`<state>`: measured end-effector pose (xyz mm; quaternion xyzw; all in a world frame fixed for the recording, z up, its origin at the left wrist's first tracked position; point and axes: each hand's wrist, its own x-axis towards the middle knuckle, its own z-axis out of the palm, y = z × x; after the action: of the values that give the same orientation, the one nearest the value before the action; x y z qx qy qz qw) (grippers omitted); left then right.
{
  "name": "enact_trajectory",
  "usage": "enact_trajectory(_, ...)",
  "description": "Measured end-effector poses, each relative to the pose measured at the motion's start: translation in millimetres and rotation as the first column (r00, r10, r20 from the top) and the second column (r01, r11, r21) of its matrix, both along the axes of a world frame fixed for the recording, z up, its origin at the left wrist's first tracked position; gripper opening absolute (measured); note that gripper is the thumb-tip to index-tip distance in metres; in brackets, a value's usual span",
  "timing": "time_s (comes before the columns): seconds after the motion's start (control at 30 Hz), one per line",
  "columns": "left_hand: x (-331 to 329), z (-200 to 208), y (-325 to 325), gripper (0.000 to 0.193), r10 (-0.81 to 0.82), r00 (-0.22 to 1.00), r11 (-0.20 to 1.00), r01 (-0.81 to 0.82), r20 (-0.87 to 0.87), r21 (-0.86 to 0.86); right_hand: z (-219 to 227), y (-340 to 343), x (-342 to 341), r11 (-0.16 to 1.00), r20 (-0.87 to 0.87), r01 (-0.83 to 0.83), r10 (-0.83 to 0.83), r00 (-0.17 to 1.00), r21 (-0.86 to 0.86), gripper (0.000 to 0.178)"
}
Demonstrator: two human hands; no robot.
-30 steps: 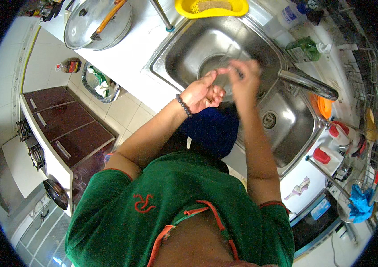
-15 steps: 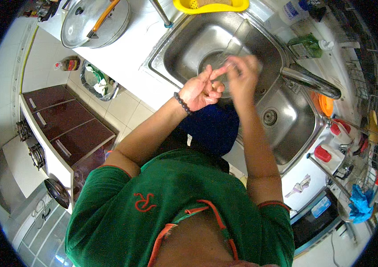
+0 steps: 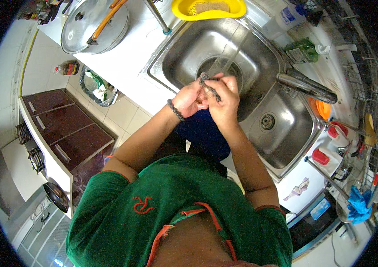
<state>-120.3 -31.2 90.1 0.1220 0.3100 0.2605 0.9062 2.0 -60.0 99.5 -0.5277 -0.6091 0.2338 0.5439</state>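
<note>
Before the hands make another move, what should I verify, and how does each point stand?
1. Left hand and right hand close together: ok.
2. Dark item between them identified: cannot tell.
3. Beaded bracelet taken off: not ok, worn on the left wrist.
4. Smaller sink bowl's drain uncovered: ok.
5. Faucet shut off: cannot tell.

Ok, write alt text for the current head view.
A person holds a small dark item between left-hand grip and right-hand grip, over the near edge of a two-basin steel sink. A yellow basket stands beyond; a lidded pan occupies the counter at left.
</note>
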Motion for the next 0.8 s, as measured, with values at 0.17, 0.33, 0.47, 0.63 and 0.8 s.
enact_trajectory(0.17, -2.1, 9.7, -4.4, 0.059, -0.141, 0.988, 0.989, 0.137, 0.061, 0.060, 9.5, 86.3, 56.8, 0.950, 0.275, 0.313, -0.305, 0.912, 0.013, 0.013)
enact_trajectory(0.33, -12.5, 0.6, -4.7, 0.044, -0.029, 0.993, 0.988, 0.046, -0.112, 0.149, 2.0, 15.0, 3.2, 0.995, 0.084, 0.101, -0.100, 0.991, -0.017, 0.016)
enact_trajectory(0.47, -8.5, 18.0, -3.7, 0.045, -0.099, 0.970, 0.968, 0.146, -0.222, 0.205, 10.6, 62.5, 37.2, 0.973, 0.236, 0.227, -0.215, 0.948, -0.026, 0.018)
enact_trajectory(0.63, -14.0, -3.8, -6.6, 0.038, -0.093, 0.967, 0.949, 0.158, -0.236, 0.271, 10.8, 53.5, 23.4, 0.967, 0.170, 0.191, -0.163, 0.972, -0.168, 0.017)
enact_trajectory(0.8, -18.1, 10.1, -3.0, 0.040, -0.125, 0.937, 0.915, 0.236, -0.327, 0.328, 10.5, 52.9, 26.1, 0.980, 0.215, 0.172, -0.147, 0.966, -0.103, 0.018)
